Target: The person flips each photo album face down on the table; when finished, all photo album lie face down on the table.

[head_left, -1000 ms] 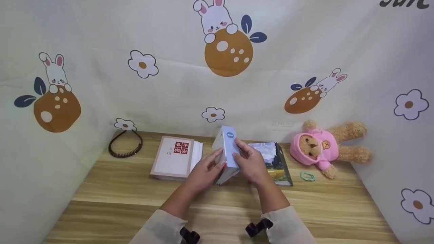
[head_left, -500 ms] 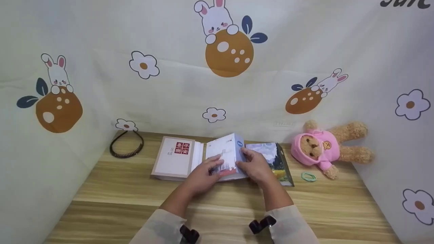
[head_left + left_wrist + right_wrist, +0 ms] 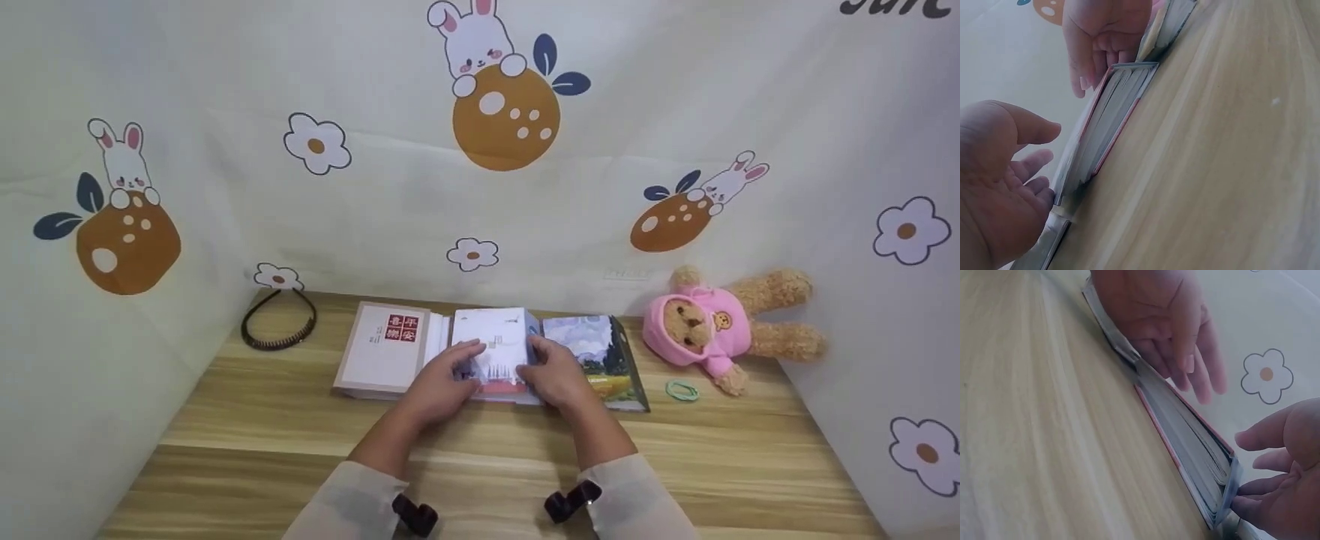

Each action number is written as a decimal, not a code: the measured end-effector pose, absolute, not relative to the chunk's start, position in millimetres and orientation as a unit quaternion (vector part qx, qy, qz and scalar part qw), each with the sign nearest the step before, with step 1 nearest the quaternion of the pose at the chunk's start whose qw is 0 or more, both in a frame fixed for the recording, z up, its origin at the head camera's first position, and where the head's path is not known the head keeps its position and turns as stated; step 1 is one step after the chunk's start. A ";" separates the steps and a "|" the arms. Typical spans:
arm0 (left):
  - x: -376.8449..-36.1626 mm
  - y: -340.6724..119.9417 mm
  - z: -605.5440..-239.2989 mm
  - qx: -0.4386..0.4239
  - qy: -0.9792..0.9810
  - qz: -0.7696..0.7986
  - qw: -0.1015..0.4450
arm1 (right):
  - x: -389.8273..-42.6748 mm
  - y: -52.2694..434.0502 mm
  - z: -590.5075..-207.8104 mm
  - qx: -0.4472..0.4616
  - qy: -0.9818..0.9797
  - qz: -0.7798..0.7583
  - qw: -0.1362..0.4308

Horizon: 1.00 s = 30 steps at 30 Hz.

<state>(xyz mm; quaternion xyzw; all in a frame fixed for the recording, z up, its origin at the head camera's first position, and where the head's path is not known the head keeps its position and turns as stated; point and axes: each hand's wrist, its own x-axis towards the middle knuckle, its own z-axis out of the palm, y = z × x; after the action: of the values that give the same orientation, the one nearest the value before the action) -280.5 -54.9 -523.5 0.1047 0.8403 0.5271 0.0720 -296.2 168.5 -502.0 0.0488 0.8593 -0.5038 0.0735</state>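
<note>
A thick photo album (image 3: 487, 322) with a white printed cover and light blue spine lies flat on the table between two others. My left hand (image 3: 442, 382) is at its left edge, fingers relaxed. The left wrist view shows those fingertips touching the cover's edge of the album (image 3: 1100, 118), thumb raised clear. At the spine is my right hand (image 3: 559, 375); in the right wrist view its lower fingers (image 3: 1252, 495) touch the spine, with the thumb apart. To the left lies an album with red square characters (image 3: 382, 349), to the right one with a landscape cover (image 3: 600, 349).
A black toothed headband (image 3: 277, 343) rests at the back left of the wooden table (image 3: 300, 442). On the right lie a teddy bear in a pink hoodie (image 3: 735, 330) and a green hair tie (image 3: 681, 390). Patterned fabric (image 3: 375, 210) walls the back and sides.
The middle album has gone from standing tilted, spine up, to lying flat with its cover upward. My hands have loosened from it and now touch its two sides.
</note>
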 end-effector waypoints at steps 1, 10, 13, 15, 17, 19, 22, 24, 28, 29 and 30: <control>-280.8 -55.7 -522.7 0.098 0.836 0.535 0.070 | -296.2 167.0 -501.6 0.046 0.856 -0.510 0.068; -286.2 -76.8 -505.5 0.051 0.800 0.597 -0.020 | -293.7 153.0 -497.3 0.032 0.823 -0.568 0.008; -289.3 -93.3 -498.9 0.030 0.790 0.610 -0.056 | -289.6 146.2 -495.2 -0.008 0.812 -0.583 0.009; -289.9 -105.9 -495.8 0.022 0.789 0.611 -0.064 | -286.2 140.9 -494.9 -0.038 0.804 -0.593 0.025; -289.4 -118.9 -494.6 0.022 0.789 0.611 -0.060 | -283.6 134.0 -496.3 -0.060 0.786 -0.613 0.055; -289.1 -131.5 -493.4 0.011 0.792 0.608 -0.048 | -283.3 125.1 -498.1 -0.072 0.769 -0.630 0.087; -289.1 -149.3 -490.6 -0.017 0.799 0.600 -0.034 | -285.4 108.6 -499.5 -0.080 0.759 -0.635 0.120; -289.1 -158.4 -488.7 -0.034 0.803 0.595 -0.033 | -287.7 96.9 -499.8 -0.083 0.763 -0.627 0.132; -285.6 -174.0 -485.6 -0.049 0.804 0.592 -0.035 | -293.2 72.7 -499.6 -0.087 0.773 -0.611 0.148; -284.9 -178.6 -485.8 -0.054 0.802 0.594 -0.035 | -294.7 66.3 -499.0 -0.092 0.773 -0.609 0.150; -284.1 -183.4 -485.7 -0.060 0.801 0.595 -0.034 | -296.5 60.1 -498.2 -0.095 0.777 -0.604 0.151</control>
<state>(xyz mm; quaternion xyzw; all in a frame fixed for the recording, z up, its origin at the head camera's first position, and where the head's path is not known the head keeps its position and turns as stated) -284.1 -183.4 -485.7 -0.0596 0.8011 0.5946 -0.0337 -296.5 60.1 -498.2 -0.0951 0.7767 -0.6041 0.1508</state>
